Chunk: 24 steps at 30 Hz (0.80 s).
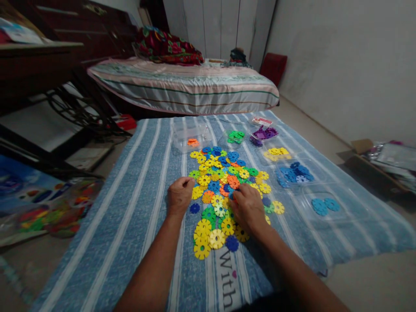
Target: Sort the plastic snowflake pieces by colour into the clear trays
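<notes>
A loose pile of notched plastic discs [217, 200] in yellow, blue, green and orange lies on the striped cloth. At the pile's left edge is my left hand [180, 196], its fingers curled closed; whatever may be inside is hidden. My right hand [249, 207] reaches over the pile's right part, fingers bent down and pressed together among the discs. Beside those fingertips are an orange disc [233, 181] and blue ones; what they pinch, if anything, is covered. A dark blue disc [194, 208] lies just right of my left wrist.
Clear tubs hold sorted discs: orange [193, 142], green [235, 137], purple [264, 133], yellow [277, 153], blue [295, 174] and light blue [321, 206]. Beyond the covered table is a bed [185, 86]. Bags of colourful pieces [69, 212] lie at left, a cardboard box [373, 169] at right.
</notes>
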Available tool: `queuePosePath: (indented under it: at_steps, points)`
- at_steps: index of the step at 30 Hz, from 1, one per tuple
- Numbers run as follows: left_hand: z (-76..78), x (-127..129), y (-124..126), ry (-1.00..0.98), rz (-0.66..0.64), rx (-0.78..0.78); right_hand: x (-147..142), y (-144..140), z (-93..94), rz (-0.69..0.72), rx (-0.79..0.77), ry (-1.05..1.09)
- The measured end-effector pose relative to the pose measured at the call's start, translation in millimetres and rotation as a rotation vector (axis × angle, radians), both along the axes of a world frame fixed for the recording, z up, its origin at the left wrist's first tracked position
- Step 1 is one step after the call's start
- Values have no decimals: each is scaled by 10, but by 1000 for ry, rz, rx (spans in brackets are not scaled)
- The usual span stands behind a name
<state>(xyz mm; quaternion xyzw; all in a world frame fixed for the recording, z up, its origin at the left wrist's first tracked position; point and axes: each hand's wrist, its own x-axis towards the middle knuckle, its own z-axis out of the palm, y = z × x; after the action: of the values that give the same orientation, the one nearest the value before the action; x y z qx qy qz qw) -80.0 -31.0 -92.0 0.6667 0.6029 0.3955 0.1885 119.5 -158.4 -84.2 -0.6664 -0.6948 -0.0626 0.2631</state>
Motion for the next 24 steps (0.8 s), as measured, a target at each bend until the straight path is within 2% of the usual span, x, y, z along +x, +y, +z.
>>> queuePosePath:
  at_steps: [5, 11, 17, 21, 24]
  points:
    - [13, 13, -10, -23, 6, -7, -13, 74, -21, -39, -72, -12]
    - [11, 15, -9, -13, 6, -36, -11, 84, -50, -47, -43, -34]
    - [-5, 25, 6, -11, 9, -25, 11, 116, -61, 10, 166, 56]
    - [-13, 25, 10, -13, 8, -22, 146, 27, 98, 64, 329, 163]
    - [-13, 23, 9, -12, 0, -15, 429, -173, 264, 7, 413, 138]
